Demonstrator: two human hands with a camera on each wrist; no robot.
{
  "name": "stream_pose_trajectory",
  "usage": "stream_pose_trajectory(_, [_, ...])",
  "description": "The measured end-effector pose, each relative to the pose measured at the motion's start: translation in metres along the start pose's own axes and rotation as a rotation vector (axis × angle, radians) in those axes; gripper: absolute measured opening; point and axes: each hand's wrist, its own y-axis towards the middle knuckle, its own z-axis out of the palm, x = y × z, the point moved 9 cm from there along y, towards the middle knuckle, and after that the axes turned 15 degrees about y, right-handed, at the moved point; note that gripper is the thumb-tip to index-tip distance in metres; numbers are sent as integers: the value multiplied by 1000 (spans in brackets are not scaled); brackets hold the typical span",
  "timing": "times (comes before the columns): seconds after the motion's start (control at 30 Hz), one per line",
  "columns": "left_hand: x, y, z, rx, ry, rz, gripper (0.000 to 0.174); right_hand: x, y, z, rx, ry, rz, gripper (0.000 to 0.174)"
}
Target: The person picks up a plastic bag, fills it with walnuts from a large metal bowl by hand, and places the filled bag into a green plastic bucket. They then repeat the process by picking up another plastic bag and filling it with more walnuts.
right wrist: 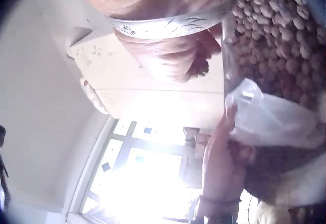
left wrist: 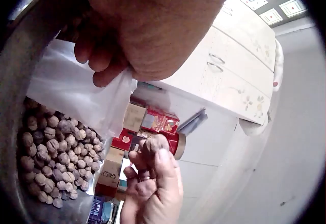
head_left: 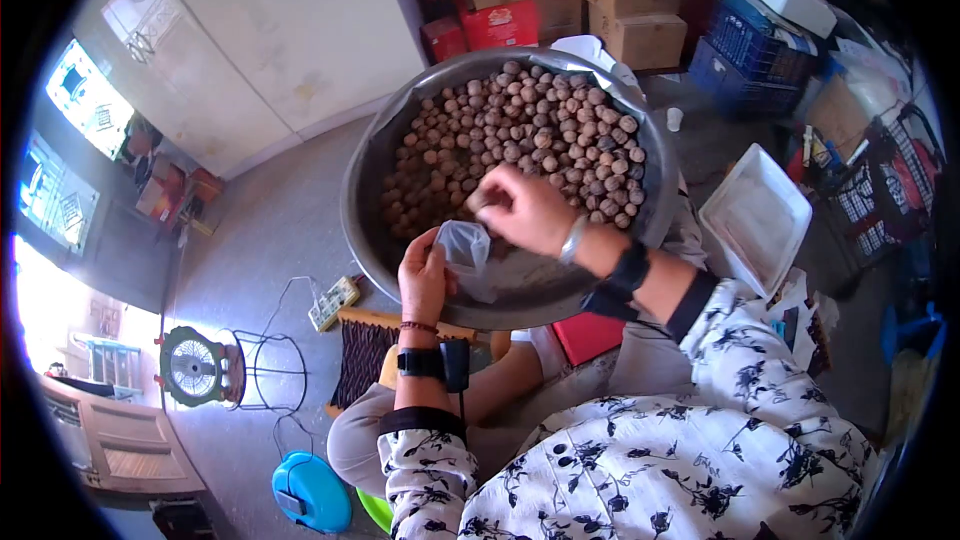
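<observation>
Walnuts [head_left: 520, 120] fill much of a large metal basin [head_left: 365, 230]. At the basin's near left edge the left hand [head_left: 424, 275] pinches the rim of a clear plastic bag [head_left: 464, 252], which hangs over the basin. Just right of the bag and above it is the right hand [head_left: 525, 210], its fingers curled. In the left wrist view the right hand [left wrist: 153, 188] pinches a walnut [left wrist: 155, 143] between thumb and fingers, apart from the bag [left wrist: 76, 94]. The right wrist view shows the left hand [right wrist: 224, 157] on the bag [right wrist: 270, 117].
Stacked cardboard boxes [head_left: 640, 0] and blue crates [head_left: 750, 60] stand beyond the basin. A white tray [head_left: 757, 220] lies to the right. On the left are a power strip [head_left: 334, 303], a fan [head_left: 195, 365] and a blue stool [head_left: 312, 492].
</observation>
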Motion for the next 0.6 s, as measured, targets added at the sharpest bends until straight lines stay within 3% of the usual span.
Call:
stream_pose_trajectory(0.07, [0, 0, 2, 6, -22, -15, 27, -10, -4, 29, 130, 52, -15, 24])
stream_pose_trajectory(0.1, [-2, 0, 2, 9, -5, -10, 27, -26, -13, 40, 267, -169, 96, 28])
stream_pose_trajectory(0.13, [-4, -1, 2, 9, 12, -5, 27, -36, -17, 43, 337, -155, 136, 32])
stream_pose_trajectory(0.2, [-6, -2, 4, 9, 18, -2, 28, -57, -14, 29, 306, -254, 68, 29])
stream_pose_trajectory(0.33, [-7, -3, 4, 14, 89, -29, 29, -108, -8, -53, 130, -556, 281, 20])
stream_pose_trajectory(0.4, [-1, 0, 4, 14, 92, -26, 29, -133, -4, -89, 145, -815, 373, 18])
stream_pose_trajectory(0.53, [4, 1, 4, 5, 126, -30, 25, -165, -17, -135, 195, -1024, 729, 36])
stream_pose_trajectory(0.6, [4, 1, 4, -10, 152, -35, 23, -183, -20, -145, 205, -1052, 781, 36])
